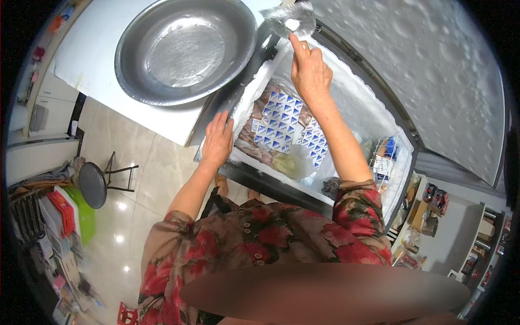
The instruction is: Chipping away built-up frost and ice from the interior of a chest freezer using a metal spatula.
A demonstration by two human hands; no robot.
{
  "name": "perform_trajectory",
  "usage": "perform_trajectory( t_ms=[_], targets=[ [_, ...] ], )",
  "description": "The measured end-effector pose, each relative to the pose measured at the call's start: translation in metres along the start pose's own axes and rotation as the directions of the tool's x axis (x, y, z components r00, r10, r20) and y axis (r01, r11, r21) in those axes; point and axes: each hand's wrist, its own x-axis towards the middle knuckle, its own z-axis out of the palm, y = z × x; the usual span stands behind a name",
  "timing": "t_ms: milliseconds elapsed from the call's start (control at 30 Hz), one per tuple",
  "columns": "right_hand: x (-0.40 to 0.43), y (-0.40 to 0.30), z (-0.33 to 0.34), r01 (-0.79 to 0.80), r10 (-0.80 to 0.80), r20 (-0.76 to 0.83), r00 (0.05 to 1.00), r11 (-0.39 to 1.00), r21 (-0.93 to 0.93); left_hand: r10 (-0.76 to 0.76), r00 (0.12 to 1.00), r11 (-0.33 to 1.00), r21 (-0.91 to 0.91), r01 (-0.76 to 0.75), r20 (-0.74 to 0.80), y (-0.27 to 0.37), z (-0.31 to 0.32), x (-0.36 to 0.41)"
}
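In front of me a chest freezer [266, 178] stands with its lid [422, 69] raised, its inner walls coated in thick frost [357, 81]. My right hand [313, 73] reaches over it to the far wall, gripping a shiny scraper-like tool [290, 20] with a flared blade. A white lump lies on that blade; the handle is hidden in my fist. With fingers spread, my left hand [218, 138] rests on the freezer's left rim. Inside lie blue-and-white printed packs [280, 122], packages that look like frozen meat [254, 150], and a pale green bag [285, 163].
A large metal basin [187, 48] sits on a white tabletop [89, 61] left of the freezer. A wire basket [384, 162] hangs at the freezer's right end. A dark round stool [93, 185] lies tipped on the tiled floor. Cluttered shelves [430, 227] stand at the right.
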Motion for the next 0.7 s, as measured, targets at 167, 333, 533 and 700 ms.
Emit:
perform_trajectory(
  t_ms=[167,333,533,700],
  targets=[
    [0.027,-0.027,-0.033,0.212,-0.206,0.058,0.977,0.967,-0.144,-0.005,1.0,0.999,0.049,0.004,0.02,-0.005,0.006,-0.002],
    [0.012,0.018,-0.031,0.011,-0.004,0.079,0.997,0.996,-0.091,-0.013,1.0,1.0,0.021,0.012,0.012,-0.005,0.006,-0.001],
    [-0.039,0.054,0.087,-0.366,0.312,0.418,0.853,0.929,0.056,-0.004,1.0,1.0,0.013,0.003,0.029,0.002,0.0,0.004],
    [-0.026,0.008,0.12,-0.564,0.477,0.471,0.742,0.824,0.054,-0.001,1.0,1.0,-0.012,0.002,0.028,-0.001,-0.002,0.001]
  ],
)
